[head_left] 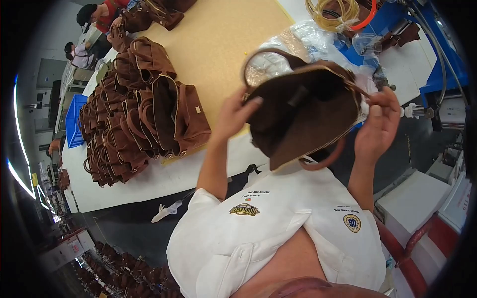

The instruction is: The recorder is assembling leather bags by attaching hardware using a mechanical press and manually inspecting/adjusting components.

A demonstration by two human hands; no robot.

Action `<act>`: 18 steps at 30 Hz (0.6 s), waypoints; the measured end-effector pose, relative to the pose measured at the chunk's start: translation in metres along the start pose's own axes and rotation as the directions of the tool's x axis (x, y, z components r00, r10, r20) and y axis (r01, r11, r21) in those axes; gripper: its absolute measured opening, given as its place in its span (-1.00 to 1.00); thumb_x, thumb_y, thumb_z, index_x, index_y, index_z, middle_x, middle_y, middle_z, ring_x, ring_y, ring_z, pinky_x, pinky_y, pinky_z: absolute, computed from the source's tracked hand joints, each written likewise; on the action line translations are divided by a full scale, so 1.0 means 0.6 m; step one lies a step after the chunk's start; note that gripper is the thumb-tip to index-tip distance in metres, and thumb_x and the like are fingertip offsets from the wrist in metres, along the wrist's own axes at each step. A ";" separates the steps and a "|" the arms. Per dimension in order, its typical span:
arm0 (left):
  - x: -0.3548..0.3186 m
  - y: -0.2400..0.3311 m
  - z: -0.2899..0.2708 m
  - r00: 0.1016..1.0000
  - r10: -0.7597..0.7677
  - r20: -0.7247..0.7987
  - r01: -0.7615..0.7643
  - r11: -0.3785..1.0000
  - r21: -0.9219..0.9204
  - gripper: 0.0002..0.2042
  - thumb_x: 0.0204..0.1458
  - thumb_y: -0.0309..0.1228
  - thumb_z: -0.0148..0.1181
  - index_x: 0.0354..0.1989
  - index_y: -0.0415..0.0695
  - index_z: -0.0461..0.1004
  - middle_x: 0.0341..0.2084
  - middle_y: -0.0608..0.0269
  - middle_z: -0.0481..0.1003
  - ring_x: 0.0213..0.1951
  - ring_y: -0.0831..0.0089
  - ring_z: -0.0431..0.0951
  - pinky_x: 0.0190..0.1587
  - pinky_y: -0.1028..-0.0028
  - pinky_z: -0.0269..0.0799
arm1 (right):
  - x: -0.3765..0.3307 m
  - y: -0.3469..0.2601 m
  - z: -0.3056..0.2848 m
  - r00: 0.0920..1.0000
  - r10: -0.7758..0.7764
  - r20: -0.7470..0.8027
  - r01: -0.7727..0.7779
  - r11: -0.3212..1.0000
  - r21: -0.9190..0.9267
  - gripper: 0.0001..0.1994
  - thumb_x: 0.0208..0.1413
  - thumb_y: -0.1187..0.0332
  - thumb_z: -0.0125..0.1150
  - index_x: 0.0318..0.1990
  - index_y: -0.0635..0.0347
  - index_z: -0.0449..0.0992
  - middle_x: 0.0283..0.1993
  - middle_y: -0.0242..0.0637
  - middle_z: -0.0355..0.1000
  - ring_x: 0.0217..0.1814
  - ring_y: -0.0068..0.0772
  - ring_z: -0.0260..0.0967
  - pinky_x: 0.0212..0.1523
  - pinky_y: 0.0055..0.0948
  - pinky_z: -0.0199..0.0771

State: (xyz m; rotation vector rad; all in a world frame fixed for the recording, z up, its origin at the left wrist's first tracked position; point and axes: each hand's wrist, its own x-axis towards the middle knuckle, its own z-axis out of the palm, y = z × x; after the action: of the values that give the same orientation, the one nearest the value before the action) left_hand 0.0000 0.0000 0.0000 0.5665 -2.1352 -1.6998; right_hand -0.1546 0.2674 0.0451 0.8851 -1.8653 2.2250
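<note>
A brown leather handbag [328, 124] hangs tilted in front of my chest, its zipped mouth spread wide so that the dark lining shows. My left hand [234, 113] is closed on the left end of its rim, with the thumb lying over the edge. At the opposite end, my right hand [378, 121] pinches the corner by the zipper's end, near a narrow leather strip. One rounded handle [256, 55] arches up on the far side of the bag, and the other handle [328, 159] droops on the side nearest me. The fingertips behind the rim are hidden.
Many similar brown handbags [134, 109] crowd the table's left, beside a blue crate [75, 120]. Clear plastic wrapping [318, 39] and coiled tubing [335, 12] lie at the far right, near blue machinery [437, 79]. A co-worker [107, 15] handles bags at the far left.
</note>
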 end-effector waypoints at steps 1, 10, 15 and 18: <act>0.004 0.012 -0.001 1.000 0.004 -0.005 -0.004 1.000 0.005 -0.64 0.09 -0.41 0.15 0.06 -0.24 0.37 -0.17 0.23 0.52 -0.14 0.49 0.48 -0.04 0.51 0.37 | 0.002 0.004 0.004 1.000 -0.004 0.001 0.004 1.000 0.007 -0.63 0.17 0.47 0.06 0.13 0.30 0.26 -0.11 -0.31 0.36 -0.11 -0.57 0.30 -0.02 -0.61 0.27; 0.242 -0.055 -0.397 0.938 -0.010 -0.346 0.025 0.999 0.041 -0.74 0.09 -0.36 0.14 -0.19 -0.34 0.41 -0.30 0.14 0.52 -0.29 0.42 0.54 -0.23 0.47 0.46 | -0.063 0.177 0.002 0.792 0.543 0.279 -0.458 0.830 -0.318 -0.80 0.05 0.49 0.16 -0.14 0.25 0.49 -0.44 -0.44 0.39 -0.42 -0.67 0.30 -0.34 -0.64 0.34; 0.276 -0.161 -0.431 0.701 -0.301 -0.647 0.712 0.249 0.656 -0.64 -0.02 -0.28 0.15 -0.09 -0.24 0.45 -0.09 -0.08 0.47 -0.03 0.06 0.48 -0.06 0.17 0.45 | -0.145 0.291 -0.087 0.681 0.708 0.188 -0.539 0.658 -0.527 -0.81 -0.01 0.41 0.19 -0.23 0.25 0.54 -0.50 -0.38 0.44 -0.45 -0.62 0.36 -0.34 -0.60 0.38; 0.251 -0.157 -0.423 0.637 -0.192 -0.746 0.767 0.245 0.593 -0.61 -0.04 -0.21 0.13 -0.13 -0.26 0.47 -0.08 -0.12 0.46 0.02 -0.03 0.43 -0.02 0.12 0.42 | -0.187 0.323 -0.119 0.717 0.682 0.144 -0.471 0.627 -0.621 -0.83 -0.03 0.37 0.19 -0.28 0.22 0.55 -0.44 -0.31 0.50 -0.46 -0.53 0.42 -0.38 -0.54 0.40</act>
State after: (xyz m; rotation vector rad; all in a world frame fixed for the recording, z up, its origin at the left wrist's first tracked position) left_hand 0.0076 -0.3079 -0.0329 1.9928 -2.3215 -0.1605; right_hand -0.1720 0.3181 -0.1836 0.6561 -3.1473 1.6065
